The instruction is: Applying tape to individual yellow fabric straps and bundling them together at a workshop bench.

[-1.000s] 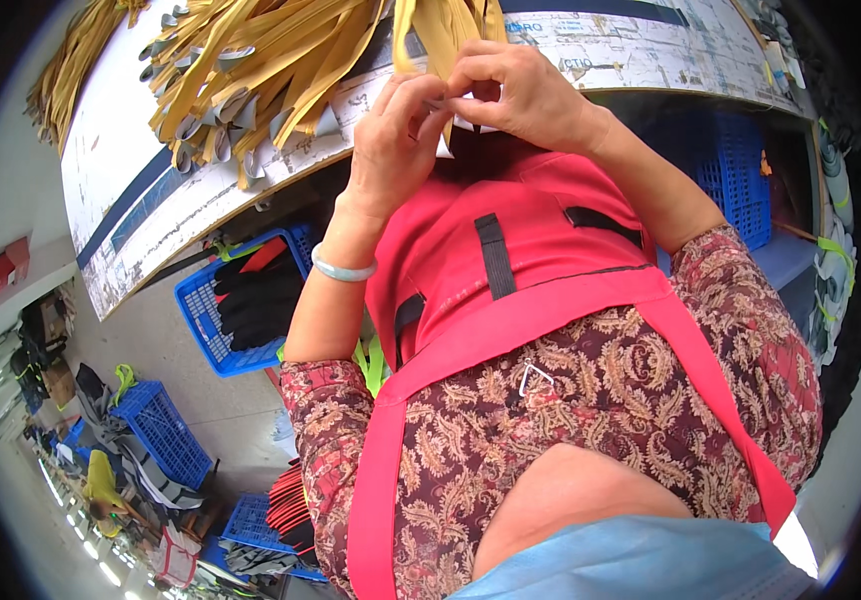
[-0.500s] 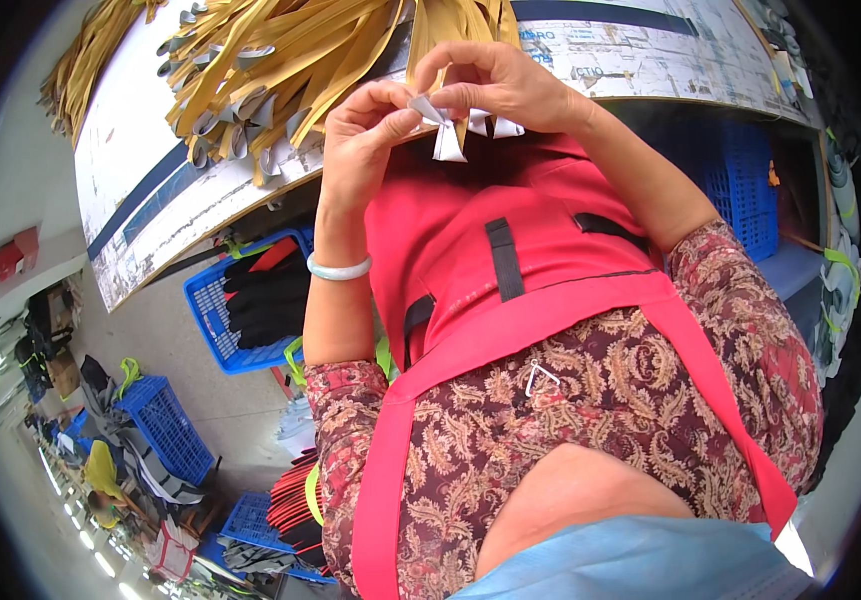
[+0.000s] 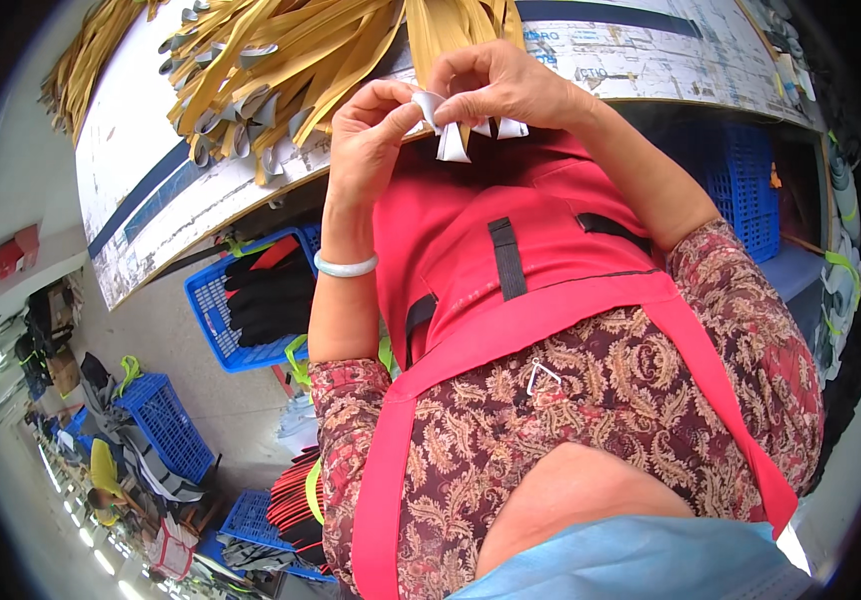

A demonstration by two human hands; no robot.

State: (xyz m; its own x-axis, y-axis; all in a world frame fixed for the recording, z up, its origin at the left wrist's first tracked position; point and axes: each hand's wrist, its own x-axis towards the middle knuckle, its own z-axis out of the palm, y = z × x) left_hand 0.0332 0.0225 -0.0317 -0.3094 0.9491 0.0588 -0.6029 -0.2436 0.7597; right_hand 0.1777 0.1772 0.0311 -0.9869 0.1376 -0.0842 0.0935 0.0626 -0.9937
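A single fisheye camera on my head looks steeply down, close over my red fabric apron and raised hands.

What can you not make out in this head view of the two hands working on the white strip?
- White strip: its far end, hidden by the right hand.
- Left hand fingers' grip: curled fingers cover it.
- Yellow strips: tops cut off by the picture's upper edge.
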